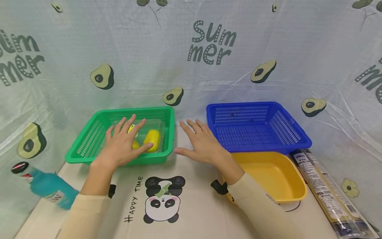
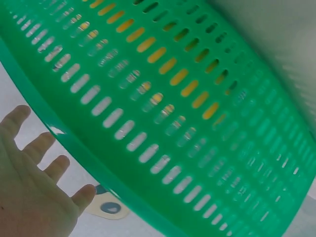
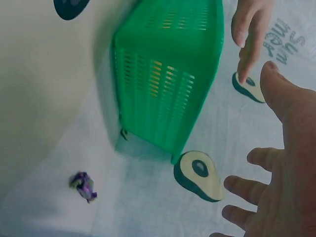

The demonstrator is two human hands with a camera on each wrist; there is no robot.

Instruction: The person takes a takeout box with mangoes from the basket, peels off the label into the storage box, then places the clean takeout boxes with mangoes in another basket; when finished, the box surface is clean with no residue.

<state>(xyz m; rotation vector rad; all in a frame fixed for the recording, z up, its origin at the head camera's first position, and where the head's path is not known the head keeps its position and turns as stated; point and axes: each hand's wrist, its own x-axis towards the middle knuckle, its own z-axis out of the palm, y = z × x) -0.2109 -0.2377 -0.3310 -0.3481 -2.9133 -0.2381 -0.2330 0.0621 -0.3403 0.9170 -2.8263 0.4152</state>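
Note:
Over the near side of the green basket [image 1: 171, 132], my left hand [image 1: 120, 144] hovers with its fingers spread and holds nothing. The basket contains a clear plastic box [image 1: 153, 124] and a yellow object [image 1: 153, 139]; more yellow pieces are partly hidden behind that hand. In the left wrist view its fingers appear beside the basket's rim. My right hand [image 1: 206, 142], also spread and holding nothing, is above the table between the green basket and the blue basket [image 1: 241, 136]. A small crumpled purple-and-green thing [image 3: 84, 186] lies on the table in the right wrist view; its kind is unclear.
A yellow tray [image 1: 268, 172] sits in front of the blue basket, partly behind my right forearm. Along the right edge lies a long printed package [image 1: 325, 192]. A bottle of blue liquid [image 1: 52, 186] is at the left. A printed sheet [image 1: 179, 49] hangs behind.

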